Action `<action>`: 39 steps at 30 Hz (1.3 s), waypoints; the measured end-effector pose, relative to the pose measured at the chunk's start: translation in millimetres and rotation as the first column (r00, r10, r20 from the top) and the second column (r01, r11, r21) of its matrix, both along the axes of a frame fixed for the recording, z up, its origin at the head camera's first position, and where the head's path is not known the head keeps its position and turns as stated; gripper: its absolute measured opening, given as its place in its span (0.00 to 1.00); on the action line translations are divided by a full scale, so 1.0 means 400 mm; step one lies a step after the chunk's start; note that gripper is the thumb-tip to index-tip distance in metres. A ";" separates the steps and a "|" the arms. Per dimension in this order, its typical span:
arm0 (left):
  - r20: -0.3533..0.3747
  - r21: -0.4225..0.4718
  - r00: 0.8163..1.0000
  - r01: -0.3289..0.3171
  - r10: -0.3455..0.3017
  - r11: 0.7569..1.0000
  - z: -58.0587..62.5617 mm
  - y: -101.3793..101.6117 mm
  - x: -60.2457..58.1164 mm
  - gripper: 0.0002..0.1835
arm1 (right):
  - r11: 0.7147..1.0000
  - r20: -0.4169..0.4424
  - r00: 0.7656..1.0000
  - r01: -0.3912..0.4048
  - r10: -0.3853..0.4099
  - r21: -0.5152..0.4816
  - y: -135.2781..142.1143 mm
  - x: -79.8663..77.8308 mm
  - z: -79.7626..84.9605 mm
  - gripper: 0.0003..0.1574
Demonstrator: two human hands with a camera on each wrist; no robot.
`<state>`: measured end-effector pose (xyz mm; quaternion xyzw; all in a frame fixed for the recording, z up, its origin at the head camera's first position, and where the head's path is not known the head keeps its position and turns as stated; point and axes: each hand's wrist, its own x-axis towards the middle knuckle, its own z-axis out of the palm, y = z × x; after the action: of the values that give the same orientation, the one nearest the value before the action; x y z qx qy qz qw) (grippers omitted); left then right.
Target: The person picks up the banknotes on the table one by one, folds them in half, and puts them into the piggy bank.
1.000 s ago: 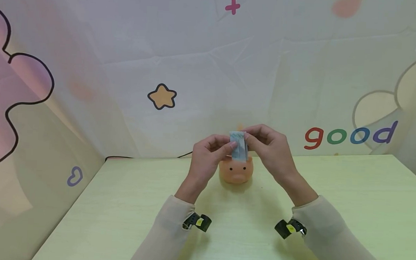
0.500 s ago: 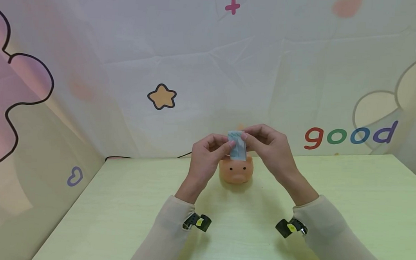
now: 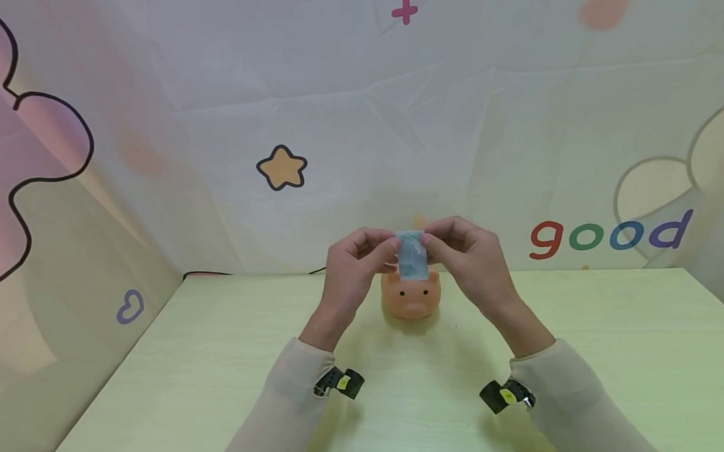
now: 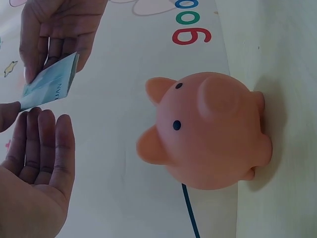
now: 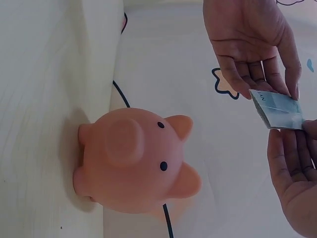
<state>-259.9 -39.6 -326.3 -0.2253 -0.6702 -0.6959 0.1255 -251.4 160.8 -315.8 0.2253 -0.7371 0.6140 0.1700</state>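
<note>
- Head view gives us two hands raised over a pale table (image 3: 219, 375), both at work on one folded slip of printed paper (image 3: 413, 257); it is bluish, creased, and held up between them at centre.
- Left hand (image 3: 352, 268): we see thumb and fingers pinching the slip at its left edge; the other fingers are extended, fairly loose, behind it.
- Right hand (image 3: 475, 260): we see it pinch the slip near the upper right corner, its thumb on the near face and its fingers on the far side.
- Both wrist views let us see the folded layers of the slip, with dark lettering close to one end; they also show it apart from the pig.
- Orange-pink pig figure (image 3: 410, 302): it stands upright at the far side of the table, snout and black eyes towards us; the slip hides part of its top in our head view.
- Beyond the table we have a pale backdrop (image 3: 358, 62); a yellow star (image 3: 282, 168) is printed left, the colourful word "good" (image 3: 610, 233) right.
</note>
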 end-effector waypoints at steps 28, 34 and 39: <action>0.026 0.027 0.999 0.018 -0.019 0.999 -0.004 0.008 0.000 0.09 | 1.000 -0.015 1.000 0.021 -0.021 0.021 0.001 0.002 0.002 0.11; 0.020 0.023 1.000 0.023 -0.023 0.999 -0.003 0.008 0.000 0.09 | 0.999 -0.012 1.000 0.027 -0.027 0.027 0.001 0.002 0.003 0.11; 0.023 0.021 0.999 0.023 -0.023 1.000 -0.003 0.008 0.000 0.08 | 0.999 -0.014 0.999 0.032 -0.031 0.026 0.001 0.002 0.004 0.11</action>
<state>-259.8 -36.4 -327.5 -0.2236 -0.6619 -0.7066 0.1122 -250.5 161.1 -314.1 0.2200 -0.7475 0.5999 0.1816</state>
